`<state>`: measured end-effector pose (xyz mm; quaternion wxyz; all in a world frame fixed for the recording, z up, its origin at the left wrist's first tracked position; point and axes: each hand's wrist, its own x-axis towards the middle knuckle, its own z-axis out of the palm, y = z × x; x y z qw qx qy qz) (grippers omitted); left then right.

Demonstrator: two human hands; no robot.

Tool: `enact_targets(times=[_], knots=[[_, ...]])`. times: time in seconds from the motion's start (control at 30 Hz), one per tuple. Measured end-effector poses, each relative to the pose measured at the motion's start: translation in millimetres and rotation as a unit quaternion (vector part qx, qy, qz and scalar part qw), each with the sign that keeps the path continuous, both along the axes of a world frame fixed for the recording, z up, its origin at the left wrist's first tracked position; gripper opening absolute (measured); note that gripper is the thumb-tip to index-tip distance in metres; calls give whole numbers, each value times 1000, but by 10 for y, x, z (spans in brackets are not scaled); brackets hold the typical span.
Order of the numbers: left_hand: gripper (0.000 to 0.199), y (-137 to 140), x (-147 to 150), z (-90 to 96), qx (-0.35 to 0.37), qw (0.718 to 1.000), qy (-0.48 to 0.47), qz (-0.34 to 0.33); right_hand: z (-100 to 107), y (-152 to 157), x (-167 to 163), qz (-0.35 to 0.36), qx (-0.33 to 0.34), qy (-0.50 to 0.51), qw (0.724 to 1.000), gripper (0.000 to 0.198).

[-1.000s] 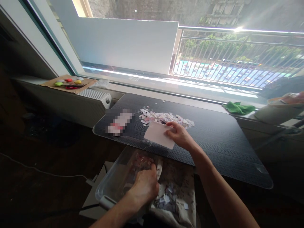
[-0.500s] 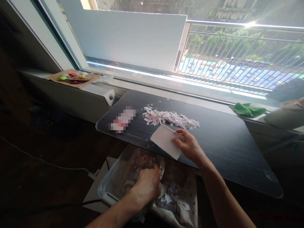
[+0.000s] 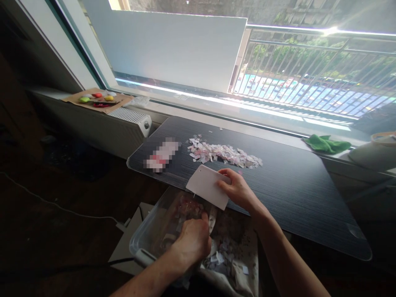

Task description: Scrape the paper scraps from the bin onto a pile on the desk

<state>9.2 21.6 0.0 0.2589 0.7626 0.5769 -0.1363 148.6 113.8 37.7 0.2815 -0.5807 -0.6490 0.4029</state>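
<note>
My right hand (image 3: pixel 236 187) pinches a white card (image 3: pixel 208 185) with a small hole near one corner. The card is tilted, its lower edge over the front edge of the black table (image 3: pixel 287 194). Behind it, small white and pinkish paper scraps (image 3: pixel 225 152) lie in a long heap on the tabletop. Below the table edge, my left hand (image 3: pixel 194 237) is closed on the near right rim of a clear plastic bin (image 3: pixel 142 231), its fingertips partly hidden. More scraps show inside the bin, dim through the plastic.
A pixelated pinkish strip (image 3: pixel 162 154) lies on the table's left. Under the table, a pale cloth (image 3: pixel 247 251) bears loose scraps. A green cloth (image 3: pixel 326 143) rests on the sill at right. Coloured items on a brown board (image 3: pixel 105 109) sit at far left, beside a white radiator (image 3: pixel 136 119).
My right hand has moved the card left and slightly down, to the table's front edge above the bin. My left hand stays at the bin.
</note>
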Motion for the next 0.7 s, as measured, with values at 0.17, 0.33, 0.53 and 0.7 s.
enact_targets(times=[0.17, 0.33, 0.53, 0.7], knots=[[62, 12, 6, -9, 0, 1000, 3, -5, 20, -34, 80, -36, 3, -3, 999, 25], [65, 3, 9, -33, 2, 1000, 11, -9, 29, -109, 54, -4, 1, -5, 1000, 23], [64, 3, 9, -12, -7, 1000, 17, -4, 68, -140, 101, -37, 23, -22, 999, 25], [64, 9, 18, 4, -10, 1000, 16, -6, 55, -170, 117, -9, 20, -33, 999, 24]])
